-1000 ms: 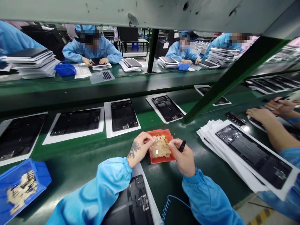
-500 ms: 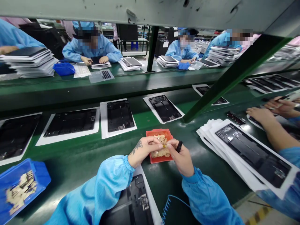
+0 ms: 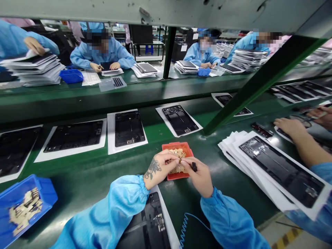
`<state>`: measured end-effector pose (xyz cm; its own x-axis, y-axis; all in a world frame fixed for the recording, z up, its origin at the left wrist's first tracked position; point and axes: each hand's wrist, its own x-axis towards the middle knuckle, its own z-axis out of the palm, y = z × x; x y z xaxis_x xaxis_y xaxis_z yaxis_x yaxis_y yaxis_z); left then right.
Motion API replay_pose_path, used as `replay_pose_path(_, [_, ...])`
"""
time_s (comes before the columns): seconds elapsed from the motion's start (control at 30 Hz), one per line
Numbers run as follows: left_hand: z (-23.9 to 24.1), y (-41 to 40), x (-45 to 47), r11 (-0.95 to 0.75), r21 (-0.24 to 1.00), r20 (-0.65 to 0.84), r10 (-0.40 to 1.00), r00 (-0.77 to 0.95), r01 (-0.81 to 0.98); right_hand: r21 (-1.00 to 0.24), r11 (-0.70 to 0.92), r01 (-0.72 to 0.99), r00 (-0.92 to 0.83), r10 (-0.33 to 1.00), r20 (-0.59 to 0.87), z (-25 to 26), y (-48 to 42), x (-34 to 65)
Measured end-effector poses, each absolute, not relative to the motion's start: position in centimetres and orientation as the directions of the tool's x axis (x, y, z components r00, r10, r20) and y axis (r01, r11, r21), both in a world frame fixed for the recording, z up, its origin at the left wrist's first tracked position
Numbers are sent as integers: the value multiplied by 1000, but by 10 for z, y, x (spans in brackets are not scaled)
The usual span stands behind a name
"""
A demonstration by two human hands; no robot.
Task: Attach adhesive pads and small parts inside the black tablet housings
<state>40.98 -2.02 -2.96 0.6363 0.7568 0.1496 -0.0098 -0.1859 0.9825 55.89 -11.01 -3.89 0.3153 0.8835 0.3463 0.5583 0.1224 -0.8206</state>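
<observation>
Over a red tray (image 3: 177, 177) of tan pieces (image 3: 178, 151), my left hand (image 3: 161, 166) and my right hand (image 3: 201, 175) meet fingertip to fingertip. Both pinch a small thin strip (image 3: 183, 156), partly hidden by the fingers. A black-ended object (image 3: 194, 166) also sticks up from my right hand; its kind is not clear. Under my left forearm, a black tablet housing (image 3: 147, 226) lies on a white sheet, partly covered by the sleeve. A blue coiled cord (image 3: 183, 228) runs beside my right sleeve.
A blue bin (image 3: 48, 193) with tan pieces stands at left. Several tablet housings (image 3: 129, 128) on white sheets line the bench. At right are a stack of white sheets (image 3: 233, 155) with a housing on top and a co-worker's hand (image 3: 290, 128). A green post (image 3: 249, 86) slants across.
My hands have turned slightly and the strip now points upward between the fingertips. The housings along the bench have shifted slightly left in view. Across the bench, a co-worker's hand has risen above a stack.
</observation>
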Motion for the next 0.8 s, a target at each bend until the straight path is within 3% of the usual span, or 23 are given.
replay_pose_path(0.27, [-30, -20, 406, -168, 986, 114, 732, 671, 15, -804, 123, 581, 257, 911, 324, -37, -110, 561])
replay_pose_path(0.4, [-31, -18, 400, 102, 994, -60, 772, 632, -30, -707, 82, 702, 299, 867, 398, -40, -110, 561])
replay_pose_path(0.53, [-29, -18, 383, 347, 922, -201, 808, 554, -171, -587, -2, 809, 298, 863, 407, -46, -108, 563])
replay_pose_path(0.8, [-20, -31, 316, 346, 925, -245, 859, 450, -155, -589, 30, 807, 285, 854, 434, -49, -91, 560])
